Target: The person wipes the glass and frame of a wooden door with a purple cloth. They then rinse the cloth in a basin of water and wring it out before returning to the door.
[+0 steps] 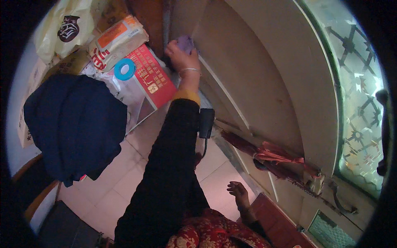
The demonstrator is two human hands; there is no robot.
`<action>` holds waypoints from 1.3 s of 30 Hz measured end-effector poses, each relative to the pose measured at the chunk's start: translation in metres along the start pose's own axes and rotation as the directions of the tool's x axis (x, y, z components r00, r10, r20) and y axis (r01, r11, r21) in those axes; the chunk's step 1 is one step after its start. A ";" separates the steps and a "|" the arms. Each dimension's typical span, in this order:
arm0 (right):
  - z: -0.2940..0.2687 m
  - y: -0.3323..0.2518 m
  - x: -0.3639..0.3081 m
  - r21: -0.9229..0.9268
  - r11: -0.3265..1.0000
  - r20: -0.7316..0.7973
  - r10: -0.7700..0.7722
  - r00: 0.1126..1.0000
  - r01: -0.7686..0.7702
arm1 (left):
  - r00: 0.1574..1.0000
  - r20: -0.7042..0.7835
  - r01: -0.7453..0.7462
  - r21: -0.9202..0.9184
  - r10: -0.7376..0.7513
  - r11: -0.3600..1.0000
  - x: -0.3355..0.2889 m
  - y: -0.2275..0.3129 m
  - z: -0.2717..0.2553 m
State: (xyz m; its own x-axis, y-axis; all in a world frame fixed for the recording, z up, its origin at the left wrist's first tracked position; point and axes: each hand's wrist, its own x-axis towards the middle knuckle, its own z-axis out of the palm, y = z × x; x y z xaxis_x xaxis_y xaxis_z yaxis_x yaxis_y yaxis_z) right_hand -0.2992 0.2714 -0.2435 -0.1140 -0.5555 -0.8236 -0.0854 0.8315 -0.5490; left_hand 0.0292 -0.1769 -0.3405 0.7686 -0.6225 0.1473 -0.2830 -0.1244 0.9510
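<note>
My left hand [182, 57] reaches far forward, with a bracelet on its wrist. Its fingers are closed on a purple cloth [186, 44], which lies against the beige panelled surface [231, 53]. Part of the cloth is hidden by the hand. Just left of that forearm is a red and white box [155, 78] with a blue roll of tape [125, 69] on top. My right hand [239, 194] hangs low at the right, fingers loosely bent and apart, holding nothing visible.
A dark blue fabric item [76, 124] bulks at the left. Behind it are a wrapped package [120, 41] and a pale yellow bag [66, 33]. A dark red bundle with a ribbon [277, 155] hangs at the right by a handle [341, 198]. A black device [206, 122] trails a cable.
</note>
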 end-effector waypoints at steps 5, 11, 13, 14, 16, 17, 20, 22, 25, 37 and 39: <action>-0.011 0.021 0.003 0.069 0.998 0.035 0.008 0.999 -0.010 | 0.991 0.086 -0.116 0.177 0.102 0.977 -0.010 0.004 0.000; -0.014 0.033 0.011 0.064 0.998 0.122 -0.001 0.993 -0.007 | 0.945 0.215 -0.300 0.263 0.247 0.917 -0.026 -0.004 -0.006; -0.016 0.036 0.010 0.057 0.997 0.144 -0.065 0.987 0.057 | 0.939 0.237 -0.307 0.254 0.249 0.917 -0.027 -0.007 -0.005; -0.017 0.037 0.009 0.050 0.998 0.124 -0.041 0.991 0.035 | 0.929 0.263 -0.338 0.315 0.261 0.887 -0.028 -0.008 -0.006; -0.020 0.040 0.008 0.072 0.997 0.128 -0.037 0.991 0.028 | 0.905 0.340 -0.389 0.421 0.255 0.819 -0.032 -0.008 -0.009; -0.022 0.041 0.008 0.063 0.998 0.132 -0.036 0.991 0.028 | 0.885 0.389 -0.413 0.396 0.257 0.820 -0.039 -0.008 -0.012; -0.027 0.042 0.008 0.060 0.997 0.140 -0.051 0.989 0.043 | 0.815 0.475 -0.520 0.345 0.332 0.782 -0.065 -0.003 -0.019; -0.029 0.040 0.008 0.077 0.997 0.126 -0.032 0.992 0.023 | 0.733 0.521 -0.633 0.285 0.438 0.720 -0.099 -0.002 -0.027; -0.027 0.035 0.006 0.057 0.998 0.107 -0.020 0.994 0.014 | 0.849 0.517 -0.073 -0.097 0.113 0.993 -0.152 0.003 -0.027; 0.003 0.001 -0.008 -0.089 0.988 0.161 -0.112 0.981 0.127 | -0.101 0.995 -0.385 -0.023 -0.018 0.923 -0.309 0.038 -0.068; 0.006 -0.003 -0.009 -0.057 0.987 0.189 -0.135 0.973 0.148 | -0.110 0.994 -0.102 -0.012 0.000 0.995 -0.303 0.037 -0.083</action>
State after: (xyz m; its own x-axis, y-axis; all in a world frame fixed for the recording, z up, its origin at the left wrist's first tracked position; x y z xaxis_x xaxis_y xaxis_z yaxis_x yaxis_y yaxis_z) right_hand -0.2920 0.2738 -0.2350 0.0881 -0.6510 -0.7540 -0.1574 0.7383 -0.6558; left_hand -0.1666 0.0710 -0.3276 -0.6546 -0.6998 -0.2860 -0.3530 -0.0516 0.9342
